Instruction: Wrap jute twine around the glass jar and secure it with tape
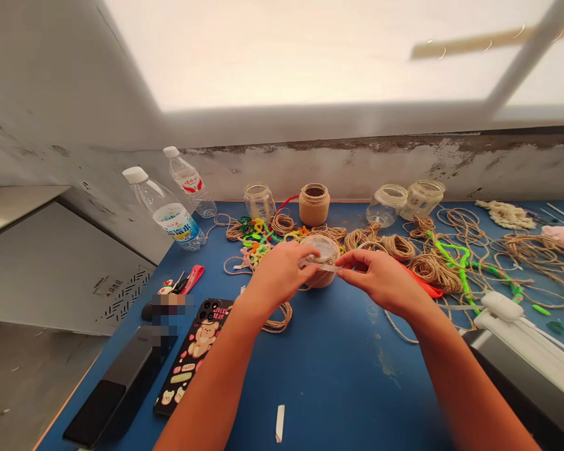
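Note:
Between both hands stretches a short whitish strip point(328, 267), perhaps double-sided tape, in front of a glass jar point(323, 280) partly wrapped in twine. My left hand point(282, 270) pinches the strip's left end between thumb and fingers, close against the jar's rim. At the other end, the thumb and fingertips of my right hand point(378, 275) are closed on the strip. The jar stands upright on the blue table, its left side partly covered by my left hand. Coiled twine point(278, 318) lies beside my left wrist.
Behind stand a fully twine-wrapped jar point(314, 208) and several glass jars point(388, 203). Twine bundles point(435, 272) and coloured pipe cleaners point(460, 263) spread rightward. Two plastic bottles point(167, 210), phones point(195, 357) and keys lie left. A white-and-black device point(521, 338) sits right; a white scrap point(280, 423) lies in front.

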Tool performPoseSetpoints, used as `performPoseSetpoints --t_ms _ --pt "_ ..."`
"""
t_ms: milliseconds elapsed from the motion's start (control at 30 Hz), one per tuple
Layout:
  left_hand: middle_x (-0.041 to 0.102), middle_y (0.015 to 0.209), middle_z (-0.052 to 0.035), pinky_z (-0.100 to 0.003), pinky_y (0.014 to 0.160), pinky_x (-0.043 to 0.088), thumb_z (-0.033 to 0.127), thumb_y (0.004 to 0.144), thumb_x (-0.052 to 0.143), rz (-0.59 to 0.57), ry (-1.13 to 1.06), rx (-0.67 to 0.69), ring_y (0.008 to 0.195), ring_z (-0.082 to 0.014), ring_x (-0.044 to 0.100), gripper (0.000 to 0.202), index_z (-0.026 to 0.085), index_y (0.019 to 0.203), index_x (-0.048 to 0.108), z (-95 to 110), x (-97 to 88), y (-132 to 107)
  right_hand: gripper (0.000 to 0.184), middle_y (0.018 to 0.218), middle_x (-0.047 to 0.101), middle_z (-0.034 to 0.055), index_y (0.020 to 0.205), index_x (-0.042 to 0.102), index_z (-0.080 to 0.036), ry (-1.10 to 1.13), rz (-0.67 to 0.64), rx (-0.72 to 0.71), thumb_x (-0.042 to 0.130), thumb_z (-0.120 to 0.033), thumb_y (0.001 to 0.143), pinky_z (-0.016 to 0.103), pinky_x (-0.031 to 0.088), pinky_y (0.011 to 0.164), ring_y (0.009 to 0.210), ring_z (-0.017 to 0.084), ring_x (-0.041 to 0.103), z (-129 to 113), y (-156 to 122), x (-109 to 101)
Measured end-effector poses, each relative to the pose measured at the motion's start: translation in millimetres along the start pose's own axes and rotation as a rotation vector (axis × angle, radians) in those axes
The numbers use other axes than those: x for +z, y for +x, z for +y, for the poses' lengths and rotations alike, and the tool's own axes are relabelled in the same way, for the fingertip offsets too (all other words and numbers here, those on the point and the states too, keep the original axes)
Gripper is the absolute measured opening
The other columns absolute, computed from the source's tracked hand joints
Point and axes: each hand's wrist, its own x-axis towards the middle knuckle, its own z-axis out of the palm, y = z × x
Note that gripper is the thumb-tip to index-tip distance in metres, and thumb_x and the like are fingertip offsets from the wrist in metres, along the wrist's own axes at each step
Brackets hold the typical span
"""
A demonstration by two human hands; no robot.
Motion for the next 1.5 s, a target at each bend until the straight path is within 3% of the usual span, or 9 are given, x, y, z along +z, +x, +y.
performPoseSetpoints --t_ms 267,433,567,867,1100,1500 --pt "0.064 0.095 -0.0036 -0.032 0.084 0.051 0.031 0.088 0.063 0.037 0.039 0.028 0.096 -0.0226 0.062 0.022 0.028 0.106 0.074 -2 1.6 0 0.016 0.071 0.072 0.0003 0.079 0.071 -0.021 0.099 0.060 0.005 0.063 -0.034 0.078 0.027 0.043 0.055 0.061 0.017 0.061 0 1 3" --pt "0.061 0.114 -0.0056 -0.035 0.102 0.047 0.022 0.088 0.064 0.096 0.012 0.171 0.113 -0.0228 0.057 0.023 0.028 0.107 0.075 -6 5.7 1 0.020 0.085 0.075 0.0039 0.084 0.071 -0.021 0.158 0.112 -0.012 0.063 -0.038 0.079 0.031 0.049 0.069 0.077 0.022 0.066 4 6 8" --pt "0.059 0.126 -0.0050 -0.038 0.107 0.044 0.016 0.091 0.058 0.065 -0.014 0.264 0.121 -0.0231 0.053 0.030 0.032 0.109 0.075 -7 8.5 1 0.019 0.088 0.075 0.0045 0.085 0.071 -0.021 0.144 0.113 -0.023 0.062 -0.037 0.079 0.034 0.049 0.076 0.084 0.023 0.067 5 7 8" --pt "0.063 0.117 -0.0062 -0.042 0.104 0.045 0.021 0.090 0.061 0.058 -0.001 0.267 0.115 -0.0250 0.052 0.022 0.029 0.102 0.078 -4 11.7 3 0.012 0.079 0.075 0.0005 0.079 0.072 -0.021 0.140 0.022 -0.033 0.063 -0.030 0.078 0.027 0.048 0.066 0.074 0.019 0.067 -3 0 2" --pt "0.063 0.113 -0.0050 -0.038 0.101 0.045 0.020 0.089 0.060 0.074 0.003 0.252 0.111 -0.0241 0.052 0.017 0.025 0.089 0.077 -2 12.5 3 0.013 0.078 0.074 0.0005 0.081 0.071 -0.021 0.176 -0.095 0.022 0.062 -0.028 0.074 0.025 0.043 0.052 0.066 0.017 0.063 -3 -3 4" --pt "0.068 0.102 -0.0024 -0.036 0.099 0.044 0.017 0.087 0.064 0.100 0.012 0.247 0.104 -0.0222 0.054 0.011 0.021 0.083 0.073 3 14.9 4 0.014 0.077 0.075 0.0020 0.077 0.071 -0.020 0.171 0.134 0.013 0.066 -0.032 0.072 0.030 0.048 0.066 0.072 0.020 0.067 4 11 10"
